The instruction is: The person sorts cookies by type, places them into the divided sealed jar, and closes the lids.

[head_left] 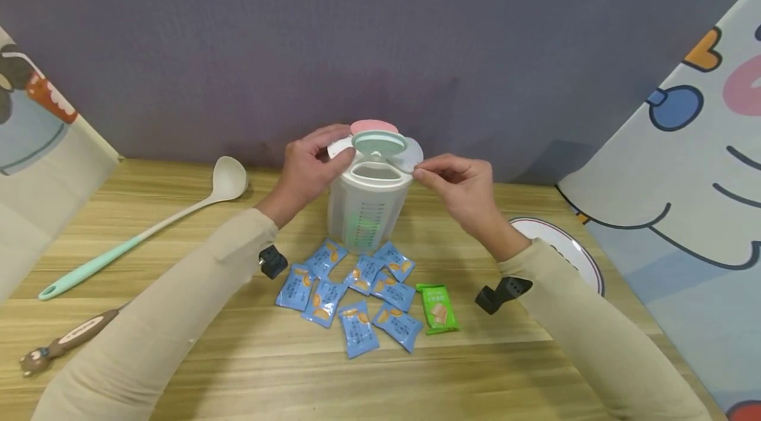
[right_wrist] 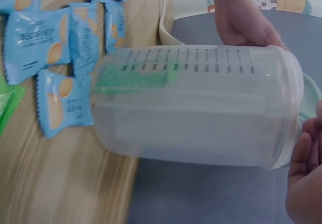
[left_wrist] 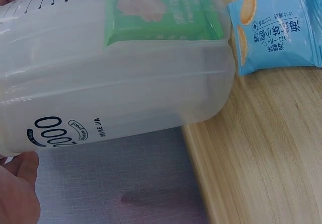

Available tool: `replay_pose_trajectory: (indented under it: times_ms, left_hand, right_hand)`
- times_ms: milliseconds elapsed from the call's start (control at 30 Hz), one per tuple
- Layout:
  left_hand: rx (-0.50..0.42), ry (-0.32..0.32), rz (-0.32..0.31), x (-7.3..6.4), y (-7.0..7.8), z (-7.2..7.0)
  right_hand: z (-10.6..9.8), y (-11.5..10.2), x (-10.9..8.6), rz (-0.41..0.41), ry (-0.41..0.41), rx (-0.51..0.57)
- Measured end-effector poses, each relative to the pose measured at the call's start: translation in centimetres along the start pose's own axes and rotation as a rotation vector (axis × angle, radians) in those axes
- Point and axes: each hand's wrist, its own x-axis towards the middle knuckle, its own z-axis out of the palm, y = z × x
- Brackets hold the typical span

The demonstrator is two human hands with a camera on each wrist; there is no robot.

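Note:
A translucent storage canister (head_left: 341, 209) with a measuring scale stands upright on the table. Its white lid (head_left: 376, 184) has a half-round opening, with raised pink (head_left: 373, 125) and mint-green caps (head_left: 379, 143) at the back. My left hand (head_left: 306, 170) grips the lid's left side, thumb on top. At the right edge, my right hand (head_left: 464, 190) pinches a pale flap (head_left: 410, 155) between thumb and forefinger. Inside the canister, a green snack packet (left_wrist: 166, 17) shows through the wall near the bottom. Several blue biscuit packets (head_left: 324, 302) and another green packet (head_left: 438, 308) lie in front.
A ladle (head_left: 178, 215) with a mint handle lies at the left, near a brown bear-topped handle (head_left: 83, 332) partly under my left sleeve. Behind my right forearm is a white plate (head_left: 571, 249). A grey wall panel (head_left: 380, 31) rises behind the table.

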Motion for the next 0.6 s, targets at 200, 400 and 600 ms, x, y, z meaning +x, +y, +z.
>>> replay_pose_trajectory:
  times_ms: [200,400,600]
  left_hand:
    - [-0.016,-0.005,-0.001,0.0,-0.1,0.0]
    - [-0.016,-0.007,0.004,0.1,-0.2,0.1]
    - [-0.023,0.005,0.018,0.1,-0.2,0.1]
  right_hand:
    - [-1.1,0.8,-1.4,0.053,-0.022,-0.056]
    - [-2.4,1.8,-3.5,0.186,-0.019,-0.088]
    - [-3.3,2.7,-5.8,0.273,-0.113,-0.115]
